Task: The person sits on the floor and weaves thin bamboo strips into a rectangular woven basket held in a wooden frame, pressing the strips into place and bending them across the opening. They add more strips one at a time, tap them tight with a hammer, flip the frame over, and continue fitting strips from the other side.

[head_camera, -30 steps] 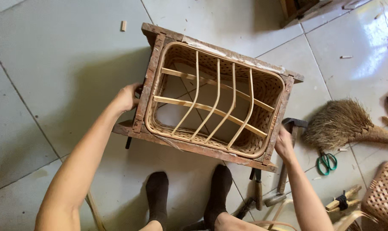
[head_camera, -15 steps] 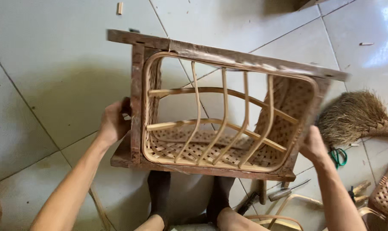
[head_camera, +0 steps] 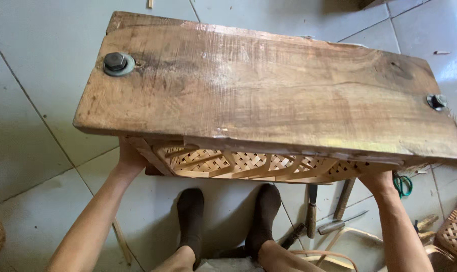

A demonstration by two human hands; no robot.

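A wide wooden board [head_camera: 269, 85] fills most of the head view, tilted up toward the camera, its worn brown face showing grain, scratches and pale patches. A hex bolt with a round washer [head_camera: 118, 63] sits near its left end and a smaller bolt [head_camera: 436, 101] near its right end. Under the board's near edge a strip of woven rattan basket [head_camera: 248, 163] shows, with pale bent ribs over a cross-hatched weave, held inside the wooden frame.

The left hand [head_camera: 129, 158] is on the frame's left side just below the board, and the right hand [head_camera: 379, 181] is on its right side; both hold the frame up off the tiled floor [head_camera: 32, 100]. The fingers of both hands are hidden behind the wood, so I cannot tell how they are curled.

Two feet in dark socks [head_camera: 223, 216] rest on the floor beneath the frame, between the forearms. To the right of them lie a chisel with a wooden handle [head_camera: 311, 211], a hammer handle [head_camera: 343, 199] and a flat metal blade [head_camera: 342, 223]. Green-handled scissors [head_camera: 403, 185] lie just beyond the right hand, and a piece of woven cane [head_camera: 456, 229] shows at the right edge
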